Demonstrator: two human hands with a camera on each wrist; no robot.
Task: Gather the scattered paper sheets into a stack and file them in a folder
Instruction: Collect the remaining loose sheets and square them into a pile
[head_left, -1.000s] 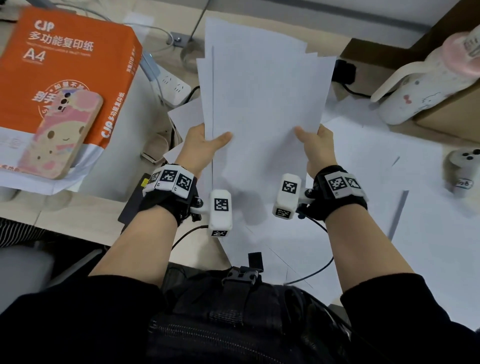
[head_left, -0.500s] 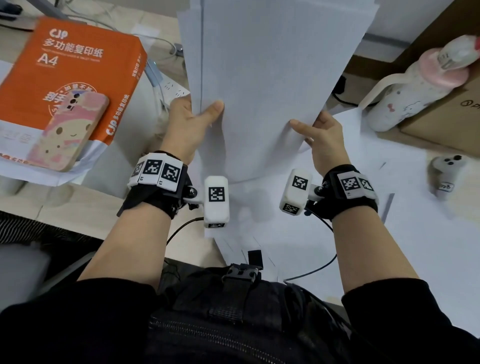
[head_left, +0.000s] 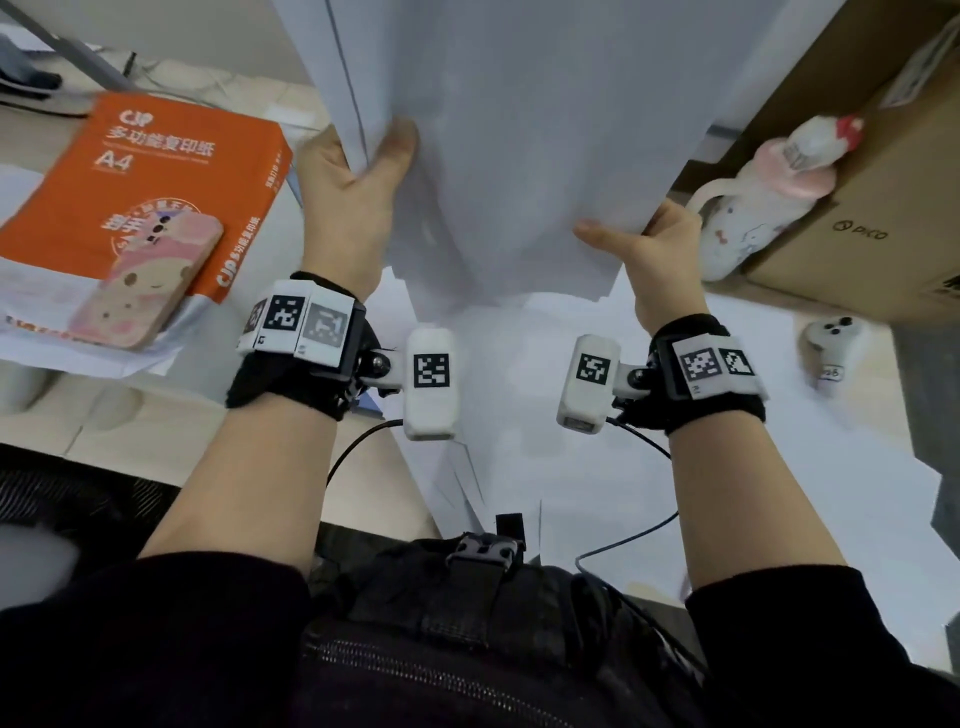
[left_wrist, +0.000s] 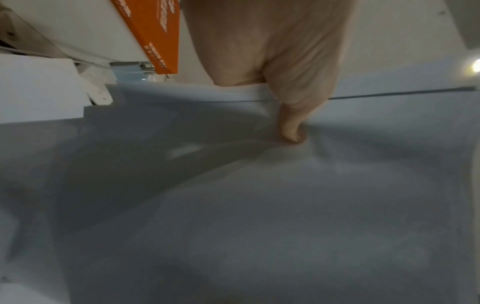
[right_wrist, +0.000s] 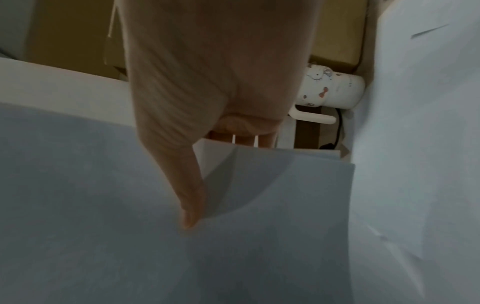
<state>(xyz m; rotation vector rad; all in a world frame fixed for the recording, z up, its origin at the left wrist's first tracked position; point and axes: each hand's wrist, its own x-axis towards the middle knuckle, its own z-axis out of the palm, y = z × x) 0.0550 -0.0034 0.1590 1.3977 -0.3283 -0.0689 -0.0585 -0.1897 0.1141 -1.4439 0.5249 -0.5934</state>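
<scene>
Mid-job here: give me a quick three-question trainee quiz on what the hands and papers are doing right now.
1. True or false: both the left hand and right hand grip the bundle of white paper sheets.
2. What lies on the orange A4 copy-paper ream? A) pink cartoon phone B) scissors C) stapler
3. Fill in: the held sheets' lower edges are ____ (even / uneven).

Key: 1 true. 2 A, the pink cartoon phone. 3 uneven.

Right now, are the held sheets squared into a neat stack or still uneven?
Still uneven. The paper sheets show stepped, offset bottom edges and a separate sheet edge by the left hand; the right hand grips the other side.
</scene>
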